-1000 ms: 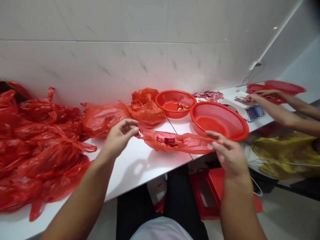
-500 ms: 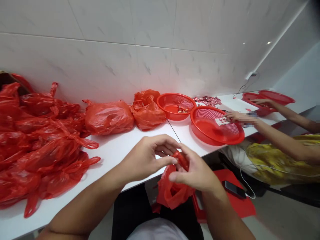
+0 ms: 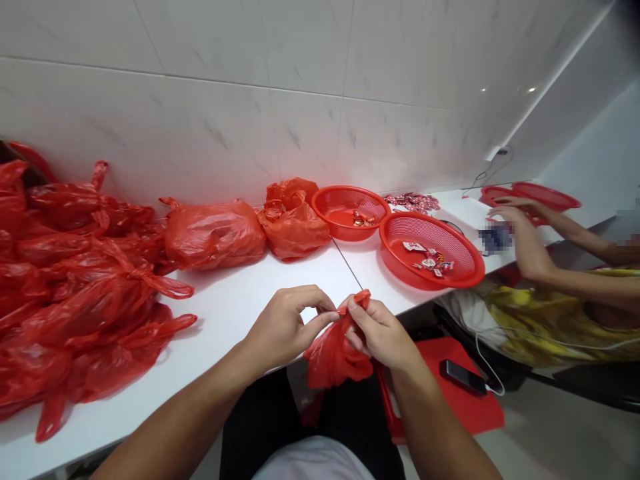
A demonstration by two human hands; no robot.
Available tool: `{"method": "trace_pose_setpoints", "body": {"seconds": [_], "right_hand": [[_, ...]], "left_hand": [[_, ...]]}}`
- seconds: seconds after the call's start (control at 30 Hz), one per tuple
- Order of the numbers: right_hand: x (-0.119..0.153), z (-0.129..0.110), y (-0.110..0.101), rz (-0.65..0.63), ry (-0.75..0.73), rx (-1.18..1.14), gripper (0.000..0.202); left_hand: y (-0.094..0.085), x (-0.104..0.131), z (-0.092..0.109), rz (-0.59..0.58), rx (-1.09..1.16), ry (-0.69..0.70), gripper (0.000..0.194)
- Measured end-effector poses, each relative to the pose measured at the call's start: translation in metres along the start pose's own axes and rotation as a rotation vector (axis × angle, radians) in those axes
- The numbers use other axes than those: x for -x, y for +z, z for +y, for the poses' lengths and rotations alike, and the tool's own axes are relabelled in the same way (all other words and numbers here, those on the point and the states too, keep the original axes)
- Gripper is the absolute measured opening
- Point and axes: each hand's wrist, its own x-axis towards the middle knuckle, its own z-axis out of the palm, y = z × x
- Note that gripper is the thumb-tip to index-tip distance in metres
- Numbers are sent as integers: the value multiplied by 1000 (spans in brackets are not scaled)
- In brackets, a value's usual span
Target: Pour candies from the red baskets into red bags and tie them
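Over my lap, just off the table's front edge, hangs a red plastic bag with its top gathered. My right hand is closed around the gathered neck, and a bit of red plastic sticks up above the thumb. My left hand pinches the bag's edge between thumb and fingertips, to the left of the neck. What the bag contains is hidden. Beyond my right hand stands a round red basket with several small wrapped pieces lying in it.
Tied red bags are heaped on the left of the white table. A bulging red bag and another basket line the wall. At right sits a co-worker, arms over the table. A phone lies on a red stool.
The open, loose bag mouth is now gathered in my right hand, and my left fingers have closed on its edge. Small wrapped pieces now lie in the nearer basket; the co-worker's hand has moved away from it.
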Motion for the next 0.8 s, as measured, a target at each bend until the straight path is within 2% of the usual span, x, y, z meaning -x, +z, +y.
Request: {"method": "trace_pose_setpoints", "body": {"seconds": [0.1, 0.13, 0.2, 0.23, 0.27, 0.33, 0.4, 0.5, 0.63, 0.7, 0.8], "right_hand": [[-3, 2, -3, 29, -22, -71, 49], [-3, 2, -5, 21, -35, -84, 49], [-3, 0, -10, -36, -52, -94, 47], [-1, -2, -13, -80, -61, -81, 44], [1, -5, -17, -120, -77, -47, 41], [5, -11, -24, -147, -149, 110, 29], [8, -15, -31, -81, -284, 347, 18], [8, -15, -39, 24, -558, 630, 37], [3, -8, -42, 37, -835, 778, 38], [1, -6, -41, 37, -899, 800, 37], [0, -4, -41, 26, -942, 815, 37]], "left_hand": [[10, 4, -1, 46, 91, 64, 4], [14, 4, -3, 57, 129, 70, 10], [24, 5, -8, 37, 225, 28, 47], [29, 5, -12, 0, 281, -12, 61], [34, 4, -15, -50, 333, -55, 66], [39, 3, -21, -127, 410, -126, 52], [40, 1, -25, -148, 477, -158, 37], [38, -2, -29, -194, 671, -248, 34], [39, -6, -37, -204, 1080, -493, 29], [41, -6, -41, -190, 1219, -582, 26], [42, -5, -44, -237, 1290, -649, 24]]}}
